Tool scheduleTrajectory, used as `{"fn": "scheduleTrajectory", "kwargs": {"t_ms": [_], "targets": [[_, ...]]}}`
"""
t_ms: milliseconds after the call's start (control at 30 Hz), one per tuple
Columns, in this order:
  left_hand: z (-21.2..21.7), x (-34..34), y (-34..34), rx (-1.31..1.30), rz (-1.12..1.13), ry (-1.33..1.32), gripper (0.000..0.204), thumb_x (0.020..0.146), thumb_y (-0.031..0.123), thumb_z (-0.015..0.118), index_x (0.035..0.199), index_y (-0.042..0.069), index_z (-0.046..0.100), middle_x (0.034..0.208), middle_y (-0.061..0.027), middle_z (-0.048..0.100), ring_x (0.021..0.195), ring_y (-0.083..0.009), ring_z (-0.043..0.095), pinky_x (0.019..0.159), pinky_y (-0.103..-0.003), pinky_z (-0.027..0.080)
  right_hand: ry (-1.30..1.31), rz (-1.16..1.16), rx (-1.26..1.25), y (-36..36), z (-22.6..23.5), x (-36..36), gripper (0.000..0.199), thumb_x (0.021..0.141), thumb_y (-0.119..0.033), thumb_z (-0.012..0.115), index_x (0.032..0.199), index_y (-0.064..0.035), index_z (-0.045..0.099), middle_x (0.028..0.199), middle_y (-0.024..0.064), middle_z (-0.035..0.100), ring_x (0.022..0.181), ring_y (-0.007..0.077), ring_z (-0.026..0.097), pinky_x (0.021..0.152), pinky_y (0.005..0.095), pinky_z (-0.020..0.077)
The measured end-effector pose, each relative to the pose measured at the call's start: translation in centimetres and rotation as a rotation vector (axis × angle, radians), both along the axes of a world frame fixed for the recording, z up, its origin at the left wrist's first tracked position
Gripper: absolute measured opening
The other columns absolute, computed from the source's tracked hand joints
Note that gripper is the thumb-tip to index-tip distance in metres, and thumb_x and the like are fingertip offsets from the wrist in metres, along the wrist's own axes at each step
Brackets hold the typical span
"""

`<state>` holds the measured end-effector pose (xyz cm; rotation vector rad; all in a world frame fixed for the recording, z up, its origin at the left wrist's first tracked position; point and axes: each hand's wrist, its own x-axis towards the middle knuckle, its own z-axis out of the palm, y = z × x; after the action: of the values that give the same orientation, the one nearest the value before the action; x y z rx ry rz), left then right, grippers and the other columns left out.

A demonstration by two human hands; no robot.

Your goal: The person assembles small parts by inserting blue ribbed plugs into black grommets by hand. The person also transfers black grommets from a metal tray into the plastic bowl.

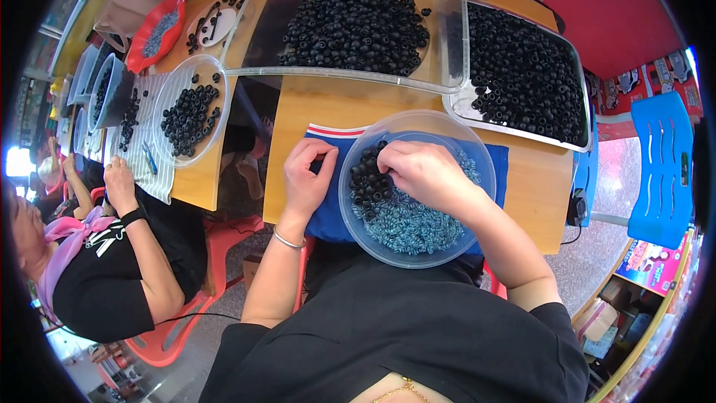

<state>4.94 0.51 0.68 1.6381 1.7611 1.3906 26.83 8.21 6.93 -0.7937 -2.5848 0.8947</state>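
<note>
A clear round plastic bowl stands on a folded blue cloth in front of me. Many small blue-grey pieces that look like springs fill its bottom, and a heap of black round parts with holes lies at its left side. My right hand reaches into the bowl, fingertips pinched at the edge of the black heap. Outside the bowl's left rim, my left hand is held over the cloth, thumb and forefinger pinched together. What either pinch holds is too small or hidden to make out.
Beyond the bowl, a clear bin and a white tray hold more black parts. To the left, a co-worker's hand is near a clear plate of black parts. A blue chair stands at the right.
</note>
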Motion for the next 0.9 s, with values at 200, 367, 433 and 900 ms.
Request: {"fn": "scheduleTrajectory", "kwargs": {"t_ms": [200, 367, 433, 900], "targets": [[-0.2, 0.0, 0.0, 0.009, 0.001, 0.006, 0.004, 0.082, -0.001, 0.07, 0.083, -0.002, 0.066, 0.082, -0.0117, 0.064, 0.074, -0.024, 0.064, 0.068, -0.03, 0.052, -0.024, 0.055, 0.155, 0.2, -1.1, -0.5, 0.013, 0.079, -0.006, 0.06, 0.091, -0.0072, 0.056, 0.085, 0.0087, 0.061, 0.086, 0.03, 0.064, 0.069, 0.0422, 0.0534], [-0.1, 0.0, -0.1, 0.01, 0.005, 0.003, 0.004, 0.082, -0.001, 0.07, 0.083, -0.001, 0.066, 0.082, -0.0117, 0.064, 0.074, -0.024, 0.064, 0.068, -0.03, 0.052, -0.071, 0.109, 0.239, 0.4, -1.4, -0.5, 0.011, 0.08, -0.008, 0.059, 0.091, -0.0079, 0.056, 0.084, 0.0075, 0.062, 0.086, 0.0284, 0.064, 0.069, 0.0421, 0.0532], [0.1, 0.0, 0.0, 0.016, -0.002, 0.01, 0.004, 0.082, -0.001, 0.07, 0.083, -0.002, 0.066, 0.082, -0.0117, 0.064, 0.074, -0.0239, 0.064, 0.068, -0.03, 0.052, -0.079, 0.114, 0.23, 0.5, -1.4, -0.5, 0.01, 0.08, -0.009, 0.059, 0.09, -0.0079, 0.056, 0.084, 0.0075, 0.062, 0.086, 0.0284, 0.064, 0.07, 0.0419, 0.0531], [4.8, 1.3, -1.8, 0.14, -0.108, 0.028, 0.023, 0.079, 0.007, 0.076, 0.099, 0.001, 0.067, 0.094, -0.0119, 0.066, 0.081, -0.0246, 0.063, 0.071, -0.033, 0.051, 0.089, -0.103, -0.14, -0.1, 1.8, 1.3, 0.016, 0.073, -0.005, 0.072, 0.086, -0.0031, 0.062, 0.073, 0.0097, 0.065, 0.067, 0.0215, 0.067, 0.061, 0.0322, 0.0531]]}}
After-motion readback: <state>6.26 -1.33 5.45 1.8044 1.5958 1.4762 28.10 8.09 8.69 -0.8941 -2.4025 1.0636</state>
